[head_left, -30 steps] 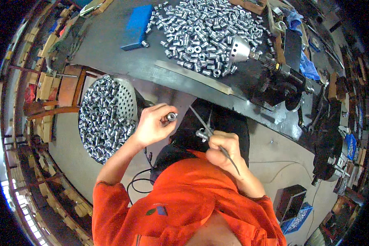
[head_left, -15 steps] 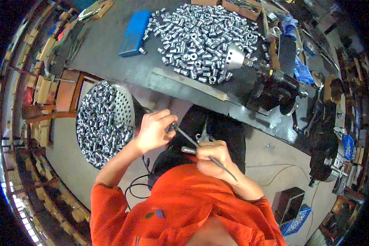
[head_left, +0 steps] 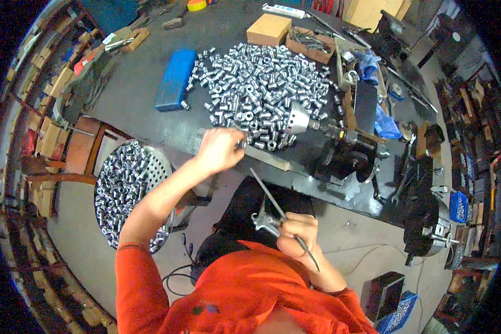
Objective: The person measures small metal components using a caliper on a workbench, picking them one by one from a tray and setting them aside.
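My left hand point(head_left: 221, 149) is closed at the near edge of a pile of small shiny metal fittings point(head_left: 261, 83) on the bench. A fitting point(head_left: 241, 143) shows between its thumb and fingers, partly hidden. Nearer my body, my right hand point(head_left: 299, 236) wraps round a thin grey metal rod point(head_left: 268, 192) with a tapered, slightly bent lower end. The rod slants up and left, its far tip free. Beside that fist, over my dark trousers, is a silvery metal tool with a hook-like end point(head_left: 264, 222); whether the hand also grips it is unclear.
A round perforated pan point(head_left: 160, 171) heaped with fittings stands at left. On the bench point(head_left: 133, 111) are a blue box point(head_left: 176, 80), a flat metal bar point(head_left: 267, 157), a clamped device with a drilled cone point(head_left: 298, 118) and a wooden block point(head_left: 269, 30). Cables point(head_left: 178, 281) lie on the floor.
My left hand has moved up and away from the rod to the fittings' near edge. The rod stays in my right hand, which shifted slightly lower right. The view has tilted toward the bench's far side.
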Tool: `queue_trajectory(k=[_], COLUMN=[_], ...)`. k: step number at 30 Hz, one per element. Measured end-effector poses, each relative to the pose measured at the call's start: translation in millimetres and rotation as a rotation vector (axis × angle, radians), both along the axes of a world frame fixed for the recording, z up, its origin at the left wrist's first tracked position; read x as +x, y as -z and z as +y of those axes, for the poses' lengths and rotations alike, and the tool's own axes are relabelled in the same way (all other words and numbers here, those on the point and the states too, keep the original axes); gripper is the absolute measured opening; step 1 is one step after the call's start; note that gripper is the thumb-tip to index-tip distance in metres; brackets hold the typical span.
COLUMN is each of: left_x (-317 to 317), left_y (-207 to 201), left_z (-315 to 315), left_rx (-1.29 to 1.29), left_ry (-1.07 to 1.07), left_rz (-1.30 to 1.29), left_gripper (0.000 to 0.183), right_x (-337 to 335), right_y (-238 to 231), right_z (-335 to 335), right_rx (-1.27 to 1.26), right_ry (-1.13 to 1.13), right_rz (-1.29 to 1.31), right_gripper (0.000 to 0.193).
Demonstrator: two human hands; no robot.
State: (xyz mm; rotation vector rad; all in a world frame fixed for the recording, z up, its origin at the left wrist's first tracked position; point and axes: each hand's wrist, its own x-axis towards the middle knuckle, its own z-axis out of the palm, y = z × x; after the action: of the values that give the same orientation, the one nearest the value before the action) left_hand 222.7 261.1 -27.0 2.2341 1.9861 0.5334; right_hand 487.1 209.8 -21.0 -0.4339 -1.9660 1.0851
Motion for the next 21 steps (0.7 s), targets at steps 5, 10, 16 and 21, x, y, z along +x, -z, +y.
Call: queue_trajectory(k=[5, 10, 16, 21], left_x=[-13.7, -30.5, -97.9, -135.7], left_y=[-21.5, -70.5, -64.9, -10.1], left_z=[80.0, 51.4, -74.5, -197.3], left_rx=[0.106, 0.299, -0.056, -0.428], left_ry=[-0.140, -0.054, -0.193, -0.354], left_rz=[-0.094, -0.070, 0.095, 0.295], left_gripper=[0.039, 0.035, 0.032, 0.025], right_x=[-2.1, -1.9, 0.6, -1.5], right_y=[2.9, 8.9, 28.1, 33.3], right_z=[-9.3, -16.0, -16.4, -13.4], right_rx=[-0.090, -0.112, -0.118, -0.185], right_ry=[0.013, 0.009, 0.125, 0.068], right_rz=[-0.032, -0.076, -0.098, -0.089], right_gripper=[0.021, 0.024, 0.035, 0.025])
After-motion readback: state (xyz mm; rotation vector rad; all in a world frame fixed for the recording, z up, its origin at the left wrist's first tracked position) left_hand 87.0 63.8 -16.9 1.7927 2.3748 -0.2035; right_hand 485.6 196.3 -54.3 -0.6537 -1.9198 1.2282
